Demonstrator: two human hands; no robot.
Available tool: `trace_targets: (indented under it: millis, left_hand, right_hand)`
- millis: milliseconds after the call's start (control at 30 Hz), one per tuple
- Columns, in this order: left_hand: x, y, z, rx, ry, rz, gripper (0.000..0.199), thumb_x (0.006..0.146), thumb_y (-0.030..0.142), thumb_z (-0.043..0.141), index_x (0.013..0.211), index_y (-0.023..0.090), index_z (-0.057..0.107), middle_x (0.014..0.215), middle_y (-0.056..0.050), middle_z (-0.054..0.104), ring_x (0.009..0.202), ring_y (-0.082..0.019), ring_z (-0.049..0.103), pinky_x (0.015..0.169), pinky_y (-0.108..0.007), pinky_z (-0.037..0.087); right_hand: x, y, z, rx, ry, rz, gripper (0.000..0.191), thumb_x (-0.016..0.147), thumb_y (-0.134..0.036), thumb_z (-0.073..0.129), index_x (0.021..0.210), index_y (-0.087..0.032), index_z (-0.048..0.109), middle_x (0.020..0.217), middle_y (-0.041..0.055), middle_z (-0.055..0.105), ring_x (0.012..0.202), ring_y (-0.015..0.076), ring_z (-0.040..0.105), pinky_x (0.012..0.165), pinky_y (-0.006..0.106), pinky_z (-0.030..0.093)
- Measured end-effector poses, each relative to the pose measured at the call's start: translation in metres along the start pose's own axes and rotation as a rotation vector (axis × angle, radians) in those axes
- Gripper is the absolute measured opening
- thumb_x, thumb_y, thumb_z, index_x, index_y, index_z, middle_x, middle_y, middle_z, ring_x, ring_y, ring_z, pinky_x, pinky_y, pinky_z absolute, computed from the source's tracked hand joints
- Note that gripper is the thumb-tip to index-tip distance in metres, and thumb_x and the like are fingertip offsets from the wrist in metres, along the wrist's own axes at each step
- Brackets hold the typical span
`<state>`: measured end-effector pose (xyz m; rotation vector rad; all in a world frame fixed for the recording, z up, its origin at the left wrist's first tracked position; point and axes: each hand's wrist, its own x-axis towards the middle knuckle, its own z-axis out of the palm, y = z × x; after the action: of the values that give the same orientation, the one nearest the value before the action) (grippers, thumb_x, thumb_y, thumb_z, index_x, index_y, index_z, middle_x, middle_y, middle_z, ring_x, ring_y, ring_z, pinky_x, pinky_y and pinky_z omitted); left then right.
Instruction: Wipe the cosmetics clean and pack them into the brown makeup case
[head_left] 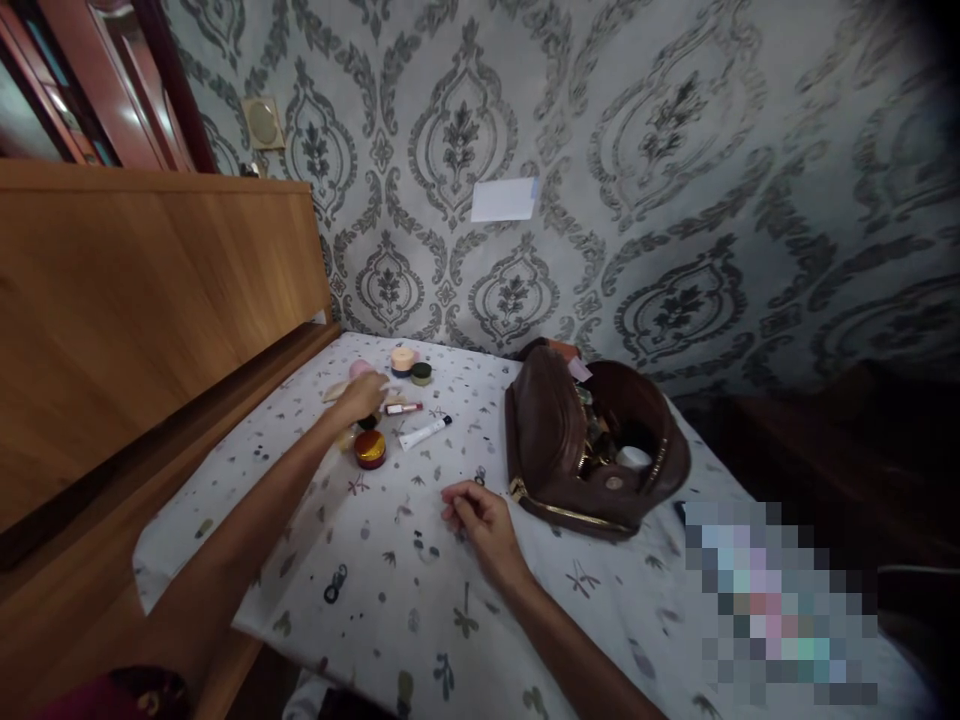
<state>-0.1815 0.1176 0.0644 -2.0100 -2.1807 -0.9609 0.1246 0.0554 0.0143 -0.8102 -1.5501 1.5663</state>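
Note:
My left hand (364, 397) reaches over a group of small cosmetics at the far left of the cloth. Its fingers are bent down and partly hidden, so any hold is unclear. A pink rounded item (361, 368) shows just behind it. Around it are a jar with a peach lid (402, 361), a small dark green jar (421, 373), a pink-and-white tube (403, 408) and a white tube with black cap (424, 433). Nearer stands a red jar with gold lid (370, 449). My right hand (480, 525), fingers loosely curled together with nothing visible in them, is over the middle.
An unzipped brown leather bag (544, 430) sits on the right, with a white round item (634, 458) among its contents. A wooden panel (157, 320) borders the left side. Patterned wallpaper rises behind the cloth-covered surface (375, 640). A pixelated patch covers the lower right.

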Motion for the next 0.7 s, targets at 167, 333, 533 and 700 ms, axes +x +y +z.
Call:
trace_targets:
  millis: [167, 333, 533, 700]
  left_hand:
    - [-0.005, -0.030, -0.038, 0.126, -0.044, -0.062, 0.030, 0.095, 0.026, 0.042, 0.104, 0.013, 0.067, 0.095, -0.010, 0.070, 0.090, -0.024, 0.064, 0.083, -0.036, 0.050]
    - [-0.029, -0.034, -0.038, 0.178, -0.210, 0.032, 0.036, 0.085, 0.025, 0.054, 0.119, 0.020, 0.068, 0.114, -0.006, 0.070, 0.104, -0.023, 0.063, 0.094, -0.031, 0.048]
    - [-0.041, -0.021, -0.031, 0.290, -0.242, 0.022, 0.045, 0.088, 0.022, 0.051, 0.132, 0.026, 0.061, 0.137, -0.007, 0.059, 0.125, -0.029, 0.053, 0.104, -0.038, 0.042]
    - [-0.043, -0.015, -0.035, 0.364, -0.228, -0.006, 0.043, 0.095, 0.035, 0.048, 0.137, 0.026, 0.055, 0.138, -0.010, 0.057, 0.125, -0.030, 0.053, 0.100, -0.039, 0.045]
  right_hand:
    - [0.002, 0.002, 0.000, -0.015, 0.002, -0.002, 0.017, 0.075, -0.032, 0.059, 0.077, -0.017, 0.067, 0.060, 0.0011, 0.064, 0.051, 0.0120, 0.053, 0.052, 0.025, 0.041]
    - [0.002, 0.001, 0.000, -0.020, -0.013, 0.022, 0.017, 0.075, -0.033, 0.059, 0.077, -0.018, 0.066, 0.059, 0.0008, 0.063, 0.051, 0.0121, 0.053, 0.052, 0.025, 0.041]
    - [0.003, 0.002, 0.000, -0.032, 0.001, 0.013, 0.020, 0.073, -0.035, 0.059, 0.076, -0.017, 0.067, 0.058, 0.0012, 0.063, 0.050, 0.0120, 0.052, 0.052, 0.025, 0.041]
    - [0.004, 0.003, 0.000, -0.045, -0.022, 0.003, 0.019, 0.074, -0.034, 0.059, 0.077, -0.017, 0.067, 0.059, 0.0009, 0.063, 0.049, 0.0116, 0.052, 0.051, 0.025, 0.041]
